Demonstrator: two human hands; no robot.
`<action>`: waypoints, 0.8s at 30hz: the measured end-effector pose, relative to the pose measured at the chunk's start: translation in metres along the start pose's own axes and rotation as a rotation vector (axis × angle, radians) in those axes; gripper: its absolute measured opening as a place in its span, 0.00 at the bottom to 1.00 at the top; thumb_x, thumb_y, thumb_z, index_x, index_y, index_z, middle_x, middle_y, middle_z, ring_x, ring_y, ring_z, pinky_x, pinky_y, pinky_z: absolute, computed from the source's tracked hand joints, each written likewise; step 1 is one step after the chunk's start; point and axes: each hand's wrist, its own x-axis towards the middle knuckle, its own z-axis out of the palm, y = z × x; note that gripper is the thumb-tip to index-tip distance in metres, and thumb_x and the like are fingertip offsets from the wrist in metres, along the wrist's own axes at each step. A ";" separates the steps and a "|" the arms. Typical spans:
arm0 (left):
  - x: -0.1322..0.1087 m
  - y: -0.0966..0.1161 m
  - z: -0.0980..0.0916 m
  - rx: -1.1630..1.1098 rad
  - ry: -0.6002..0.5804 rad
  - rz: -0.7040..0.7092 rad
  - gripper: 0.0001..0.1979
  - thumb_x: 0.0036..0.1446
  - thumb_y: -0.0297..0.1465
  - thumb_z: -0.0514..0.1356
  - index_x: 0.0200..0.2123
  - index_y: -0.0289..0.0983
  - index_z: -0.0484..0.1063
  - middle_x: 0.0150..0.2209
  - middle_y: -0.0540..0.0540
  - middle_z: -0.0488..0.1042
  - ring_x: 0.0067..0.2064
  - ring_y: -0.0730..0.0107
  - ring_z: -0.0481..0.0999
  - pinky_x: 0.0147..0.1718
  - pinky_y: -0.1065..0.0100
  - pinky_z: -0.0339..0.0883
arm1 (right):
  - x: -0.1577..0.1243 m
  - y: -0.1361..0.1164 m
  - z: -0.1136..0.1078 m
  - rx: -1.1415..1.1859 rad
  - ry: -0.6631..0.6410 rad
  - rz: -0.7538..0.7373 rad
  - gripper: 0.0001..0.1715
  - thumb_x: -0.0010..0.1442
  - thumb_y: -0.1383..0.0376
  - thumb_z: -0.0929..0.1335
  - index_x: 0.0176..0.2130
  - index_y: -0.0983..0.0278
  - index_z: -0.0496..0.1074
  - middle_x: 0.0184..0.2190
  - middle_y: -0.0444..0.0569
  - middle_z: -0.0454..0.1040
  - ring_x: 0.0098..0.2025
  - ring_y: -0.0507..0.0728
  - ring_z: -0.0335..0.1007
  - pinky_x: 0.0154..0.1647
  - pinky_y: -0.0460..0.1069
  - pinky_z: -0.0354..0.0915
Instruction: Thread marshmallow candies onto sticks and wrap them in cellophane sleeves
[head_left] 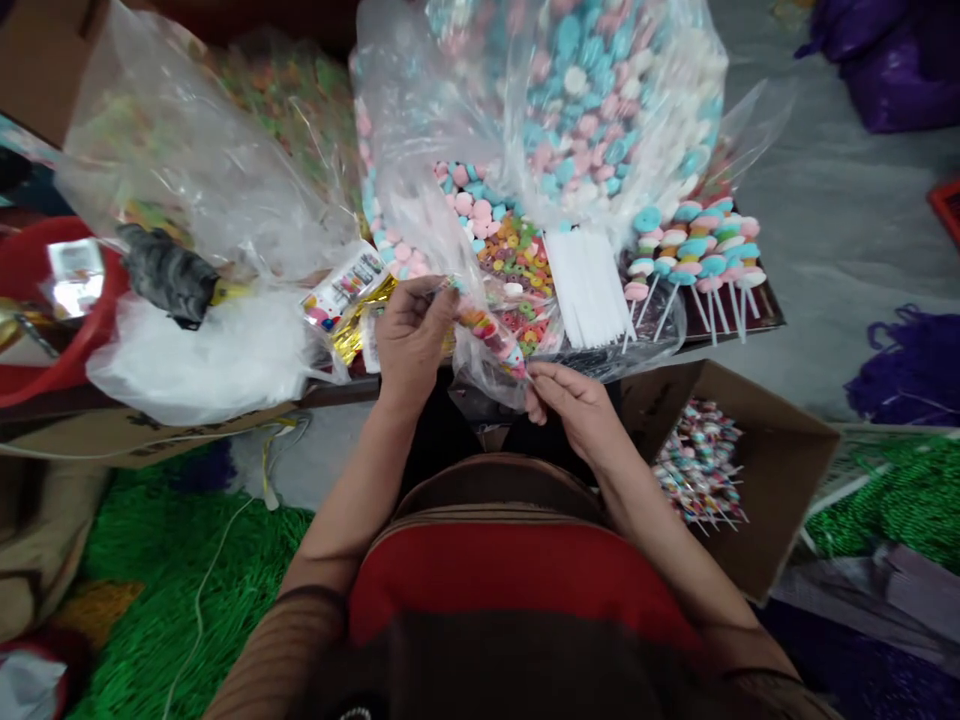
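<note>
A candy skewer (pixel 493 338) in a printed clear wrapper slants between my two hands above the table's front edge. My left hand (pixel 416 330) pinches its upper end between thumb and fingers. At the lower end, my right hand (pixel 570 400) has its fingers closed around the wrapper's tip, where the stick is hidden. Just behind lie loose gummy rings (pixel 517 262) and pink and blue candies (pixel 469 205). A bundle of white sticks (pixel 589 290) is to their right. Printed wrappers (pixel 345 285) and gold foil ties (pixel 364 320) lie beside my left hand.
Unwrapped candy skewers (pixel 694 250) stack at the table's right end. Below, a cardboard box (pixel 780 480) holds many wrapped skewers (pixel 697 465). A large bag of candies (pixel 592 110) stands behind. Leftward are clear plastic bags (pixel 202 350), a black tape-wrapped object (pixel 166 275) and a red basin (pixel 105 320).
</note>
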 end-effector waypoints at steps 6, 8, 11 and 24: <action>-0.003 -0.006 0.002 -0.023 -0.029 0.005 0.15 0.54 0.46 0.71 0.36 0.43 0.77 0.31 0.52 0.75 0.31 0.77 0.74 0.33 0.73 0.71 | 0.008 -0.004 0.008 0.085 0.138 0.053 0.20 0.52 0.48 0.79 0.36 0.59 0.79 0.26 0.42 0.77 0.26 0.50 0.68 0.27 0.47 0.64; -0.003 -0.009 0.001 -0.028 0.003 -0.001 0.14 0.55 0.46 0.70 0.37 0.44 0.77 0.31 0.53 0.74 0.32 0.78 0.73 0.33 0.73 0.71 | 0.010 -0.005 0.010 0.150 0.129 0.120 0.21 0.49 0.49 0.80 0.34 0.61 0.78 0.26 0.42 0.77 0.25 0.49 0.67 0.27 0.46 0.63; -0.002 -0.012 0.000 -0.033 -0.007 -0.007 0.14 0.55 0.45 0.71 0.37 0.43 0.76 0.32 0.52 0.75 0.34 0.76 0.75 0.35 0.72 0.72 | 0.012 -0.006 0.011 0.191 0.118 0.154 0.21 0.46 0.51 0.81 0.31 0.62 0.77 0.25 0.42 0.77 0.25 0.49 0.68 0.27 0.46 0.63; -0.004 -0.023 0.000 0.039 0.061 0.035 0.14 0.57 0.45 0.70 0.40 0.43 0.76 0.35 0.51 0.75 0.40 0.73 0.79 0.39 0.71 0.75 | 0.014 0.004 0.017 0.153 0.077 0.187 0.21 0.48 0.52 0.80 0.36 0.62 0.78 0.31 0.43 0.78 0.31 0.50 0.72 0.32 0.46 0.67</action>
